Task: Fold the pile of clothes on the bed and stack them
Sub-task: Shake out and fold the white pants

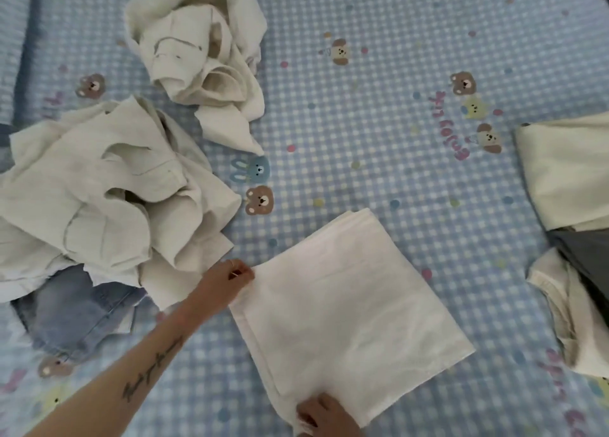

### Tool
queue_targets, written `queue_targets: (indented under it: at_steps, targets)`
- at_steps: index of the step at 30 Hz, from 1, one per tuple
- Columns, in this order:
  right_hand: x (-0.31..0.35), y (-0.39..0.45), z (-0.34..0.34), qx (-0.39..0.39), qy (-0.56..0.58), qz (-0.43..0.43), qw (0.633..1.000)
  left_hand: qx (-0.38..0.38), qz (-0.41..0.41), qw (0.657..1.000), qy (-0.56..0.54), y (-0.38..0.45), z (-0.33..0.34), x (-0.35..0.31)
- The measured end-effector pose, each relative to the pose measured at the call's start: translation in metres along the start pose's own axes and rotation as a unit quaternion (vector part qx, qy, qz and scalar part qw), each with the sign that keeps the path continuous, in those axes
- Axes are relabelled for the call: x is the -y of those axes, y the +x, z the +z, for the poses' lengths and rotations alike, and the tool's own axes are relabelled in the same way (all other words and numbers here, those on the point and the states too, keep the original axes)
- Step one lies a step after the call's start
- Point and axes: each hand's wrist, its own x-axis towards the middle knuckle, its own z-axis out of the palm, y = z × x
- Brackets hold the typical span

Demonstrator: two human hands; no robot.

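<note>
Head view: left hand pinches one corner of the folded white garment on the bed, right hand grips its near edge; uneven lift risks layers slipping, fold opening.

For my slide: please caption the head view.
Both hands grip a folded white cloth on the bed.

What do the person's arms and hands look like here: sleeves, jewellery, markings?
Both forearms are bare, no sleeves in view. The left forearm carries a line of dark script tattoo along its inner side. The left hand seems to wear a thin ring on one finger. The right hand shows no jewellery, though only part of it is in view.
</note>
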Motion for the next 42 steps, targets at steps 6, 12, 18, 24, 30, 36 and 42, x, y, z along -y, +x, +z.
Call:
queue_targets:
  at_steps: [6, 12, 18, 24, 30, 36, 42]
  targets:
    - [-0.039, 0.035, -0.131, -0.443, -0.042, -0.056, 0.894, -0.210, -0.001, 0.976, -0.048, -0.091, 0.104, 0.045]
    - [-0.050, 0.103, -0.196, -0.237, -0.073, -0.008, 0.969, -0.182, -0.172, 0.936, -0.247, -0.102, 0.164, 0.034]
    - [-0.056, 0.100, -0.223, -0.263, 0.075, -0.045, 0.961, -0.266, -0.141, 0.919, -0.254, -0.104, 0.161, 0.011]
    - [-0.095, 0.051, -0.387, -0.375, 0.068, -0.092, 0.920, -0.242, -0.022, 0.925, -0.293, -0.066, 0.190, -0.147]
    - [-0.179, 0.019, -0.614, -0.505, 0.040, -0.075, 0.859, -0.111, 0.137, 0.918, -0.355, 0.014, 0.283, -0.358]
    - [-0.248, 0.060, -0.737, -0.526, 0.077, -0.062, 0.845, -0.077, 0.186, 0.929, -0.311, 0.097, 0.347, -0.471]
    - [-0.295, 0.113, -0.704, -0.493, -0.157, 0.046, 0.855, -0.126, 0.214, 0.957, 0.151, 0.104, 0.410, -0.457]
